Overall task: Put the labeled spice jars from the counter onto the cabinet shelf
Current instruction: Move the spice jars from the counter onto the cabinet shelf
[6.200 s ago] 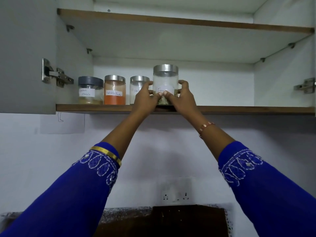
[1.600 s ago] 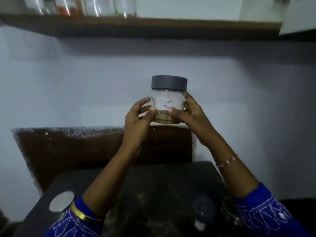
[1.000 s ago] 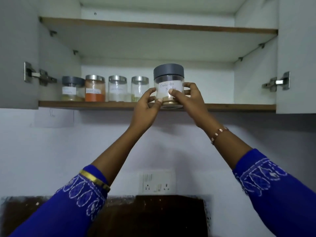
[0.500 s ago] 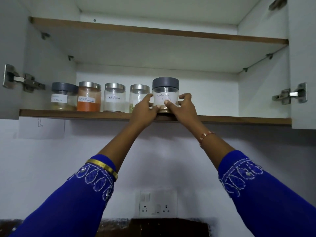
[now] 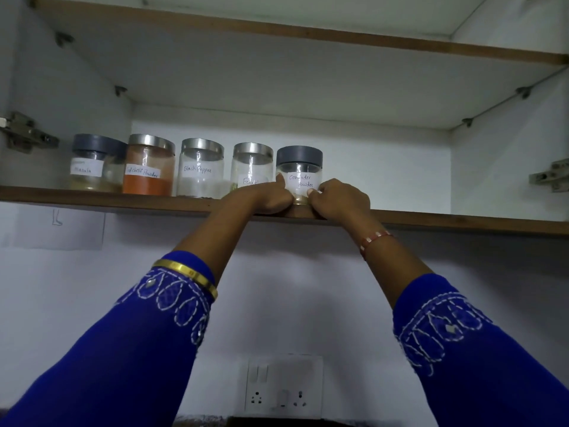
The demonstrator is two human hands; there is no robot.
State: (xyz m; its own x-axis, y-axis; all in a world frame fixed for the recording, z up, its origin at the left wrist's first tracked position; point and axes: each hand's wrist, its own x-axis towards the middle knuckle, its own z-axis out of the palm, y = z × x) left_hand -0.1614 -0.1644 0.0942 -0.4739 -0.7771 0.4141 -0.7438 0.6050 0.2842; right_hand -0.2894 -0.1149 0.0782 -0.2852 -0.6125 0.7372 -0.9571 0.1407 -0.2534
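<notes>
The coriander powder jar (image 5: 300,163), clear with a dark grey lid and a white label, stands on the cabinet shelf (image 5: 123,204) at the right end of a row. My left hand (image 5: 266,200) presses its lower left side, thumb raised against the glass. My right hand (image 5: 341,202) curls against its lower right, fingertips on the label. To its left stand the fennel jar (image 5: 252,166), the black pepper jar (image 5: 200,171), the red chilli powder jar (image 5: 149,171) and a masala jar (image 5: 92,167). My hands hide the bases of the coriander and fennel jars.
The shelf runs on bare to the right of the coriander jar as far as the cabinet wall (image 5: 505,167). An upper shelf (image 5: 308,35) lies above the jars. Door hinges (image 5: 26,132) (image 5: 551,177) sit at both sides. A wall socket (image 5: 283,386) is below.
The coriander jar has gone from the shelf's front edge further in, level with the row, beside the fennel jar. My fingers have slid down to its base.
</notes>
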